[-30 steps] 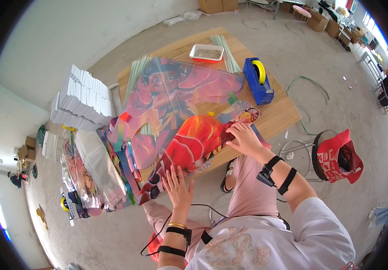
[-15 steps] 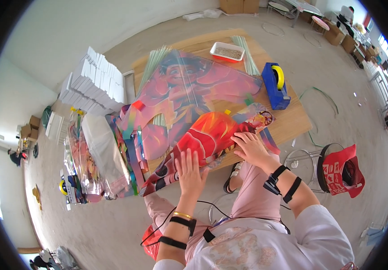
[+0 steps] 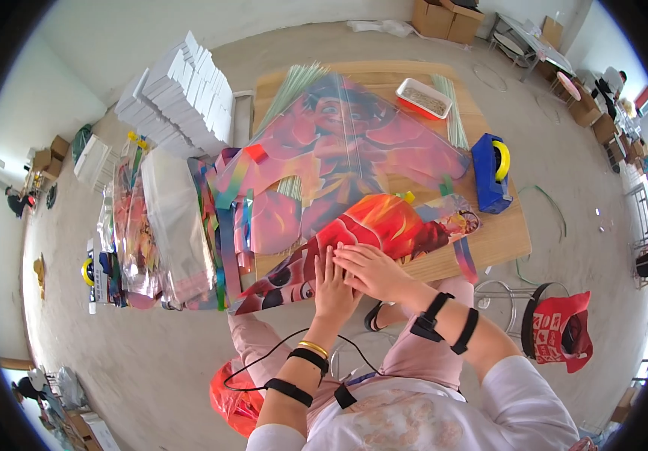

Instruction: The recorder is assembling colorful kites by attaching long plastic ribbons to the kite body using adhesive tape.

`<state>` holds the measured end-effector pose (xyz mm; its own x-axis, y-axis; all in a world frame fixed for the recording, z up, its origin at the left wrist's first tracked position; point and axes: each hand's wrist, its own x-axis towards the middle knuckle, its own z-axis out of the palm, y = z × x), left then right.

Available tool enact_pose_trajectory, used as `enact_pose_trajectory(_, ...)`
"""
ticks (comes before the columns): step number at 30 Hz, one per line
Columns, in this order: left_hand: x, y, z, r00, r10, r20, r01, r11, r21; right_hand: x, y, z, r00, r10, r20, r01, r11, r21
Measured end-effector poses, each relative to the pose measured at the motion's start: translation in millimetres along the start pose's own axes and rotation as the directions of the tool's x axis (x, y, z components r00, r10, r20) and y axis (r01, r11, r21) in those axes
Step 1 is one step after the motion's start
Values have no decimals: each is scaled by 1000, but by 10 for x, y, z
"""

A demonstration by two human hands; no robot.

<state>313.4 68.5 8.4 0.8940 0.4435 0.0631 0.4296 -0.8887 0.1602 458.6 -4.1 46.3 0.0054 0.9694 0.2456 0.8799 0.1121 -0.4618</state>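
Observation:
A folded kite of printed film (image 3: 373, 225), glossy red, orange and dark, lies slantwise along the table's near edge. My left hand (image 3: 331, 289) rests flat on its near side, fingers stretched toward the far side. My right hand (image 3: 373, 272) lies across beside it, its fingertips meeting the left fingers on the film; its fingers are extended. Neither hand grips anything. Under and beyond the fold spreads a see-through kite sheet (image 3: 339, 143) printed with a cartoon figure, with ribbon-like strips at its left side.
A blue tape dispenser (image 3: 492, 184) with yellow tape stands at the wooden table's (image 3: 501, 237) right edge. Pale thin rods (image 3: 294, 86) and a white-and-red tray (image 3: 423, 98) lie at the back. Clear plastic bags (image 3: 174, 218) and stacked white boxes (image 3: 177, 98) are on the left. A red bag (image 3: 561, 327) sits on a stool.
My right hand has slid left along the folded kite to meet my left hand. My left hand stays flat on the film. The view has shifted slightly.

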Motion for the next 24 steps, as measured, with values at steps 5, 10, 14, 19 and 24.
enact_pose_trajectory(5,-13,-15,43,999,-26,44,28,998,-53,261,305,111,991,-52,120,58,998,-41)
enact_pose_trajectory(10,26,20,-58,999,-31,6,32,997,-73,356,808,-49,997,15,81,-2,986,-166)
enact_pose_trajectory(14,38,19,-126,999,-35,30,38,995,-97,430,991,-164,995,82,50,-72,980,-185)
enact_pose_trajectory(19,61,32,-182,998,-30,56,35,996,-83,568,1004,-283,998,60,35,-51,978,-200)
enact_pose_trajectory(24,73,32,-149,997,-25,70,28,999,-43,819,946,-326,998,24,66,-17,994,-108)
